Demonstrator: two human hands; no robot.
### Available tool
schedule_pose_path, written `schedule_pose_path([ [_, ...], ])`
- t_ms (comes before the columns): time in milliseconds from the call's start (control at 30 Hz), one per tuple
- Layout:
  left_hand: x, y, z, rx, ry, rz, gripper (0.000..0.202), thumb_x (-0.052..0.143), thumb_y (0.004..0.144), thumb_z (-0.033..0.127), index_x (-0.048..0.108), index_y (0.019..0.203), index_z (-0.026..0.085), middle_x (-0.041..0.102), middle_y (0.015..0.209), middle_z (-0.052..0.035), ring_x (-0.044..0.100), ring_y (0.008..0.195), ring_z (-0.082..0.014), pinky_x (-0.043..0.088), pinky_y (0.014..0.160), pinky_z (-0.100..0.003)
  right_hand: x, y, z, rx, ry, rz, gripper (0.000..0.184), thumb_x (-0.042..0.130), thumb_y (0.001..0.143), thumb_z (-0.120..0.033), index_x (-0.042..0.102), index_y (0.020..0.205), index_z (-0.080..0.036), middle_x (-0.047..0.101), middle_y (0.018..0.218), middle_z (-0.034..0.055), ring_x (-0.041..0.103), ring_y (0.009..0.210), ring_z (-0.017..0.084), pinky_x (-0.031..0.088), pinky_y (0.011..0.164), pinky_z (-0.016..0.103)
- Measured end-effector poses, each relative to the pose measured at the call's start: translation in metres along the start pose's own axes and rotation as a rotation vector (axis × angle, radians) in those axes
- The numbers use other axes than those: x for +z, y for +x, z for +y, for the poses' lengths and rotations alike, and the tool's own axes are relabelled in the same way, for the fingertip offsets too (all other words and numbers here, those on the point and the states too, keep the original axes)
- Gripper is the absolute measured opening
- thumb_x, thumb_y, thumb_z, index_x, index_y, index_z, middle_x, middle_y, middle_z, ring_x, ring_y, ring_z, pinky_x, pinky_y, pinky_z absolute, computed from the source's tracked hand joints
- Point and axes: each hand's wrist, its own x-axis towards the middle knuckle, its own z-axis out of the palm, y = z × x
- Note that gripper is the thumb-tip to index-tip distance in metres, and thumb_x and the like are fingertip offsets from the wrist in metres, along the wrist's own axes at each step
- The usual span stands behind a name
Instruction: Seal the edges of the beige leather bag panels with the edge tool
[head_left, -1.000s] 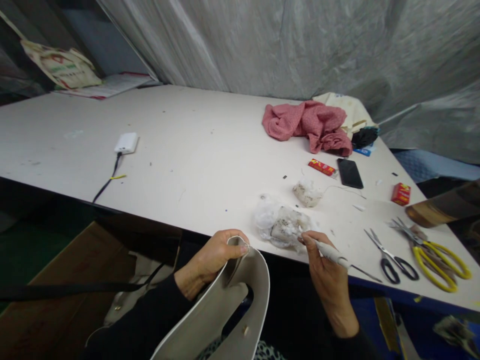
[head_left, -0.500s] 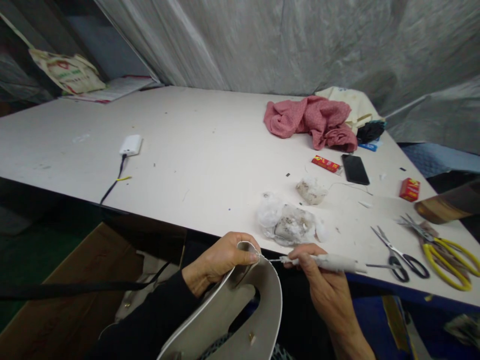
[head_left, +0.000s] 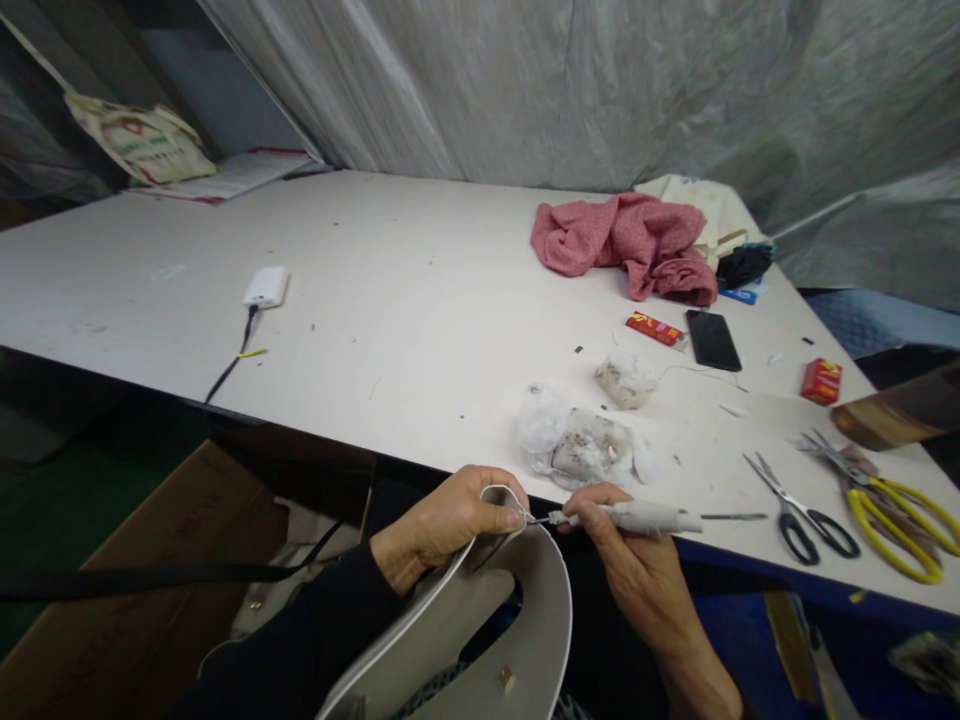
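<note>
My left hand (head_left: 459,512) is closed on the folded rim of an off-white bag (head_left: 544,610). The bag is of stiff sheet material, with an oval slot and a small gold-coloured metal fitting (head_left: 508,680) on its wall. My right hand (head_left: 622,535) grips an awl (head_left: 649,517) by its pale, wrapped handle. The awl's thin metal tip meets the bag's edge beside my left thumb; whether it passes through is hidden. A thin rod sticks out of the handle's rear end. Crumpled clear plastic around a greyish lump (head_left: 589,447) lies just beyond my right hand.
Black-handled scissors (head_left: 799,510) and yellow-handled shears (head_left: 892,505) lie at right on the white table (head_left: 397,300). Further back are a phone (head_left: 712,340), red boxes (head_left: 822,381) and a pink cloth (head_left: 622,240). A cardboard box (head_left: 157,590) stands below at left.
My right hand has moved slightly left with the awl, bringing its handle closer to the bag's edge. My left hand keeps its hold on the rim.
</note>
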Motion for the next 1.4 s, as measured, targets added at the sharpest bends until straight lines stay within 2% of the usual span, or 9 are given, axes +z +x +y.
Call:
schedule_pose_path([
  [300,0.008,-0.002,-0.001,0.056,0.121,0.036,0.025,0.077,0.067,0.034,0.065,0.079,0.016,0.053,0.063,0.0049,0.04,0.059,-0.0112,0.03,0.058,-0.024,0.008,0.012,0.0,0.101,0.0,0.064,0.039,0.056,0.103,-0.053,0.071,0.086,-0.021,0.071,0.073,0.0021,0.07,0.069,0.021,0.054,0.07,0.03],
  [600,0.01,0.0,-0.005,0.131,0.243,0.048,0.017,0.069,0.068,0.029,0.064,0.079,0.017,0.055,0.071,0.0029,0.044,0.068,-0.0144,0.034,0.066,-0.027,0.02,0.025,0.0,0.166,0.09,0.081,0.047,0.059,0.098,-0.062,0.069,0.082,-0.019,0.071,0.079,0.0044,0.07,0.066,0.019,0.058,0.063,0.028],
  [767,0.01,0.001,-0.008,0.174,0.32,0.049,0.015,0.067,0.07,0.026,0.066,0.081,0.016,0.058,0.075,0.0014,0.047,0.073,-0.0159,0.036,0.07,-0.028,0.022,0.03,-0.001,0.195,0.031,0.084,0.049,0.057,0.099,-0.063,0.069,0.08,-0.018,0.07,0.077,0.0041,0.068,0.063,0.018,0.056,0.061,0.028],
  [967,0.009,0.0,-0.012,0.142,0.013,0.161,0.026,0.075,0.067,0.035,0.062,0.079,0.016,0.055,0.067,0.0028,0.046,0.062,-0.0135,0.034,0.061,-0.026,0.022,0.002,-0.003,-0.089,-0.104,0.046,0.031,0.054,0.107,-0.04,0.07,0.089,-0.022,0.071,0.083,0.0026,0.068,0.081,0.019,0.054,0.076,0.029],
  [1100,0.006,0.001,-0.02,0.16,-0.085,0.209,0.03,0.081,0.062,0.035,0.062,0.078,0.016,0.057,0.065,0.0023,0.047,0.062,-0.0133,0.034,0.059,-0.025,0.018,-0.017,0.001,-0.391,-0.293,-0.054,0.012,0.061,0.104,-0.025,0.073,0.101,-0.023,0.076,0.094,0.0036,0.069,0.084,0.019,0.054,0.078,0.031],
  [1200,0.006,-0.002,-0.023,0.189,-0.108,0.204,0.031,0.081,0.062,0.035,0.062,0.077,0.016,0.057,0.066,0.0022,0.047,0.061,-0.0129,0.035,0.06,-0.025,0.01,-0.02,-0.002,-0.567,-0.375,-0.071,0.011,0.065,0.102,-0.022,0.074,0.107,-0.024,0.078,0.095,0.0042,0.071,0.084,0.019,0.056,0.077,0.031],
  [1267,0.007,-0.007,-0.023,0.21,-0.087,0.198,0.03,0.08,0.064,0.035,0.062,0.078,0.016,0.057,0.066,0.0021,0.047,0.061,-0.0128,0.035,0.059,-0.025,0.007,-0.021,-0.006,-0.516,-0.333,-0.01,0.016,0.06,0.105,-0.026,0.074,0.109,-0.025,0.08,0.097,0.0049,0.074,0.086,0.02,0.058,0.079,0.031],
  [1333,0.01,-0.014,-0.02,0.231,-0.05,0.193,0.029,0.079,0.066,0.036,0.062,0.079,0.016,0.057,0.066,0.0022,0.047,0.062,-0.0129,0.035,0.059,-0.025,0.009,-0.022,-0.009,-0.368,-0.217,0.105,0.022,0.053,0.108,-0.03,0.073,0.115,-0.025,0.081,0.1,0.0053,0.077,0.089,0.02,0.06,0.082,0.031],
  [1400,0.014,-0.021,-0.017,0.256,-0.006,0.191,0.027,0.076,0.069,0.036,0.062,0.08,0.016,0.056,0.066,0.0027,0.047,0.062,-0.0131,0.036,0.06,-0.025,0.017,-0.025,-0.012,-0.2,-0.102,0.142,0.025,0.051,0.108,-0.035,0.071,0.118,-0.025,0.081,0.099,0.0043,0.078,0.088,0.02,0.061,0.08,0.029],
])
